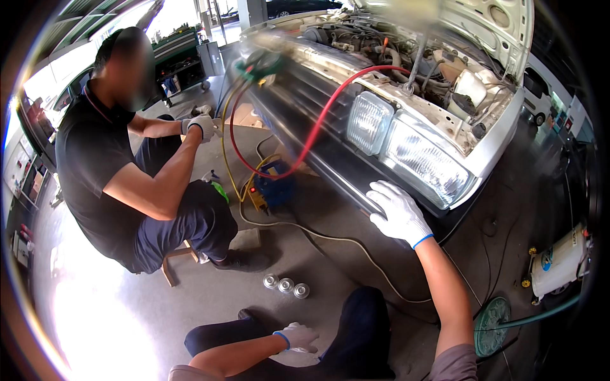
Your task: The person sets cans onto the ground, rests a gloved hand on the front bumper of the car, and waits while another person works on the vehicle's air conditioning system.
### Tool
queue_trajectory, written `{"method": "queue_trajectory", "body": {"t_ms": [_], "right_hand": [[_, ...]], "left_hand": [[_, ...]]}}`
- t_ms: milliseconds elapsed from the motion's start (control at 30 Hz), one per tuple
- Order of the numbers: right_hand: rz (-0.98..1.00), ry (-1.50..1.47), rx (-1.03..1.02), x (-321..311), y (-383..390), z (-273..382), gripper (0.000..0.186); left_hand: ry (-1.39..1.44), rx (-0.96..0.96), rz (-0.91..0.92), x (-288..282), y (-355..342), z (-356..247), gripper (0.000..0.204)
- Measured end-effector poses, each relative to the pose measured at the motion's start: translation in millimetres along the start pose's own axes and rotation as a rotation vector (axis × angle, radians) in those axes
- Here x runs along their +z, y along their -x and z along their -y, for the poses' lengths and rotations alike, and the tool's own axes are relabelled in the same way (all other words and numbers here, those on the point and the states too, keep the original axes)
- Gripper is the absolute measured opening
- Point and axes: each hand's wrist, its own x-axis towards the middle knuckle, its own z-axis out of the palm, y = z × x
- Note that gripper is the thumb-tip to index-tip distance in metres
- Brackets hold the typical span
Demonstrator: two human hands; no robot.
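My right hand (394,209), in a white blue-cuffed glove, rests with fingers apart on the black front bumper (337,178) of a white car, below its square headlights (419,165). My left hand (298,336), gloved alike, hangs open between my legs, holding nothing visible. Three small silver cans (286,286) stand on the floor beyond it. A blurred green gauge set (257,66) with red and yellow hoses sits at the car's front, above a blue-and-yellow machine (273,184) on the floor.
A co-worker (95,159) crouches at left, gloved hands together. The raised hood (502,25) exposes the engine bay (394,57). A white wheeled container (559,260) and a green disc with a hose (492,324) are at right. Cables cross the floor; a tool cart (178,63) stands behind.
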Motion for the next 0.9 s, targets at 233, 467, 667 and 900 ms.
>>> {"method": "queue_trajectory", "body": {"t_ms": [233, 467, 667, 900], "right_hand": [[0.004, 0.007, -0.003, 1.4, -1.0, 0.3, 0.050], [-0.011, -0.008, -0.007, -0.9, -0.7, 1.2, 0.050], [-0.008, -0.006, -0.015, 1.5, -0.9, -0.5, 0.050], [-0.022, -0.013, -0.019, 1.9, -0.9, 0.4, 0.050]], "left_hand": [[0.028, -0.014, -0.071, 5.1, -0.3, 0.1, 0.062], [0.033, -0.011, -0.060, 2.7, -0.2, -1.1, 0.062], [0.027, -0.012, -0.060, 4.4, -2.1, 0.0, 0.063], [0.023, 0.003, -0.080, 4.3, -0.6, 0.9, 0.062]]}}
